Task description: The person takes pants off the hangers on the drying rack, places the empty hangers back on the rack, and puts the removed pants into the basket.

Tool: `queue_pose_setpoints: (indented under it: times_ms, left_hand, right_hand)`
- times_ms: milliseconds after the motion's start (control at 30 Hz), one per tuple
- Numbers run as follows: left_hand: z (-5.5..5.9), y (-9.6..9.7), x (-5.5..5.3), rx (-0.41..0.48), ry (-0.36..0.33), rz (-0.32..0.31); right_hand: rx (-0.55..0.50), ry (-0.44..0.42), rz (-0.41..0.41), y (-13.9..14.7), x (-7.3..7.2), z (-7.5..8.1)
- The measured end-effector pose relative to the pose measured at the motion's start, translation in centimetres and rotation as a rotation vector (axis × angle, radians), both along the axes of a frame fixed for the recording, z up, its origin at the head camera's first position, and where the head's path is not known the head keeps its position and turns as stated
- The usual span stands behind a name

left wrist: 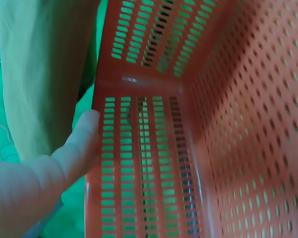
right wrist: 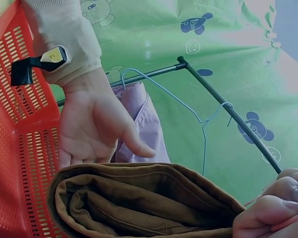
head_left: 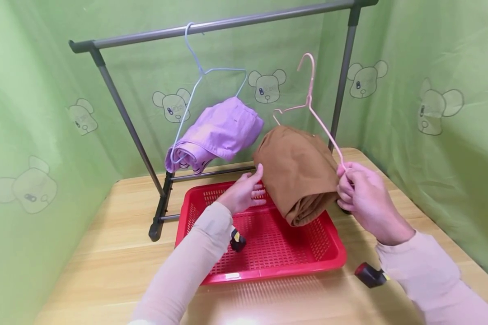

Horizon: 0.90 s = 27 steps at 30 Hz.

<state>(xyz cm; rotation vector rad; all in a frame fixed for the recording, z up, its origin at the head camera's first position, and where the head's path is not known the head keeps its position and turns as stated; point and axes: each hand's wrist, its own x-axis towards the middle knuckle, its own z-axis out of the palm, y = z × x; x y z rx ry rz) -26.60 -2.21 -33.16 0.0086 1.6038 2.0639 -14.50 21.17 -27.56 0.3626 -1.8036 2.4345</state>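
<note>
My right hand (head_left: 363, 196) grips the lower corner of a pink hanger (head_left: 324, 128), whose hook points up, free of the rail. Over the hanger hangs a folded brown garment (head_left: 297, 167), its layered end facing me above the basket. In the right wrist view the fingers of my right hand (right wrist: 273, 208) are curled beside the brown cloth (right wrist: 154, 201). My left hand (head_left: 246, 194) is held out at the garment's left side, thumb up and fingers loosely extended, holding nothing. A red plastic basket (head_left: 268, 272) lies beneath both hands.
Behind stands a grey metal rack with a top rail (head_left: 244, 21). A light blue hanger (head_left: 194, 88) hooked on it carries a folded purple garment (head_left: 221, 128). The wooden table (head_left: 101, 253) is enclosed by green curtains (head_left: 451, 149) at the back and both sides.
</note>
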Motion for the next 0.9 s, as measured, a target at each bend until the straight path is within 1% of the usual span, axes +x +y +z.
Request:
queue_pose_setpoints:
  times_ms: [100, 167, 333, 533, 767, 900]
  left_hand:
    - [0.0, 0.7, 0.0, 0.014, -0.031, 0.029]
    - [0.0, 1.1, 0.0, 0.019, -0.049, 0.033]
    - [-0.1, 2.0, -0.1, 0.008, -0.084, 0.02]
    - [0.1, 2.7, -0.4, 0.055, -0.105, 0.043]
    - [-0.1, 3.0, -0.8, 0.078, -0.152, 0.026]
    - [-0.1, 3.1, -1.0, 0.092, -0.169, 0.036]
  right_hand:
    - [0.008, 0.0, -0.005, -0.2, 0.1, 0.1]
    - [0.009, -0.001, -0.004, -0.3, 0.2, 0.2]
    - [0.004, 0.005, 0.0, -0.4, 0.5, 0.3]
    - [0.01, 0.024, 0.008, -0.4, 0.7, 0.2]
    - [-0.001, 0.033, 0.011, -0.2, 0.9, 0.3]
    - [0.001, 0.042, 0.012, -0.1, 1.0, 0.3]
